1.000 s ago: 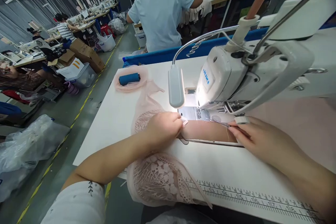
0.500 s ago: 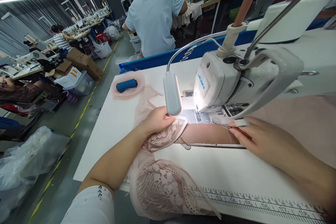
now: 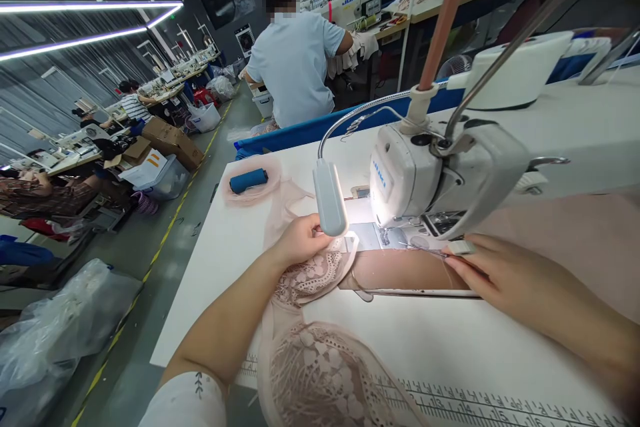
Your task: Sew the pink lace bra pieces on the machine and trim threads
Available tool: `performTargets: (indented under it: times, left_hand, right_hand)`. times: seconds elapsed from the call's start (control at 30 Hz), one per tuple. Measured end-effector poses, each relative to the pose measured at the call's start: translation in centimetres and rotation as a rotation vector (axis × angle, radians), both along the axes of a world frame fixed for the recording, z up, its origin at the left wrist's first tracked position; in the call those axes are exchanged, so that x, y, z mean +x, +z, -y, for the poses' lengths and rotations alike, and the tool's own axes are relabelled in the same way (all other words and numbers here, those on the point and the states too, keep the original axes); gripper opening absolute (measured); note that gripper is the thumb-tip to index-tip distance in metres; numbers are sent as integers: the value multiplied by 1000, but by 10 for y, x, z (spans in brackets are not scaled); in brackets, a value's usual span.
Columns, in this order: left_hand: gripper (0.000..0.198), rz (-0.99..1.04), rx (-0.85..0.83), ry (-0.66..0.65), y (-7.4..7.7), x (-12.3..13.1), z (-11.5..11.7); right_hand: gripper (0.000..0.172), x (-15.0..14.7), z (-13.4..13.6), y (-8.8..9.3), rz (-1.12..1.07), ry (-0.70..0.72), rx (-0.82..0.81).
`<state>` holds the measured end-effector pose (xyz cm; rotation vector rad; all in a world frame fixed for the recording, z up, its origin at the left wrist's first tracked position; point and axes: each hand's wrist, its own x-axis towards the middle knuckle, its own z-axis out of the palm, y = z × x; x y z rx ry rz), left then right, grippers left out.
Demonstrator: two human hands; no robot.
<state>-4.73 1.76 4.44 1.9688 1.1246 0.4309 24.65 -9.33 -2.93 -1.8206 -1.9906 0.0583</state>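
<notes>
Nearest, at the lower edge of view, the lace garment (image 3: 320, 377), one cup lying across the printed ruler scale (image 3: 465, 403) of the white bench (image 3: 380, 333). Best to leave that cup loosely supported there, to avoid drag on the part in hand. Just beyond, an upper lace cup (image 3: 310, 280) of the same garment, left of the needle area. With the left hand (image 3: 303, 239), seems to pinch the upper cup's edge between thumb and finger, fingertips partly hidden by the lamp head (image 3: 330, 200). For good control, hold lightly yet firmly, without stretching the sheer mesh. From there, a narrow pale strip (image 3: 354, 255) curving out beside the needle plate (image 3: 367, 235); best laid flat and free of twists.

With the right hand (image 3: 493, 267), pinches a thin metal tool (image 3: 431, 251), tip near the presser foot (image 3: 385, 237) and apart from the lace. Better to work close to the needle with that tip than with bare fingers, and without snagging the openwork.

Behind, the sewing machine (image 3: 400, 177); farther left, a blue spool (image 3: 249, 180) on sheer pink fabric (image 3: 273, 197). Farthest, past a blue cloth (image 3: 295, 137), a seated co-worker (image 3: 295, 73), back turned.
</notes>
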Motion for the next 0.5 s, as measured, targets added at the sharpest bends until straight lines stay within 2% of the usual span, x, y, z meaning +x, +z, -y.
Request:
performTargets:
  times: [0.13, 0.23, 0.33, 0.4, 0.47, 0.5]
  left_hand:
    - [13, -83, 154, -7, -5, -1, -1]
    - [11, -131, 196, 21, -9, 0, -10]
    - [9, -200, 213, 65, -2, -2, -15]
    - [15, -240, 253, 86, 7, -5, -6]
    - [19, -307, 478, -10, 19, -7, 21]
    - [16, -303, 526, -78, 25, -8, 41]
  right_hand:
    - [38, -1, 0, 2, -24, 39, -64]
    - [38, -2, -1, 7, -37, 33, -120]
    - [37, -4, 1, 14, -19, 11, -138]
    - [36, -5, 2, 16, 8, -6, -121]
    - [35, -5, 2, 16, 58, -14, -120]
    - [35, -5, 2, 16, 89, -13, -138]
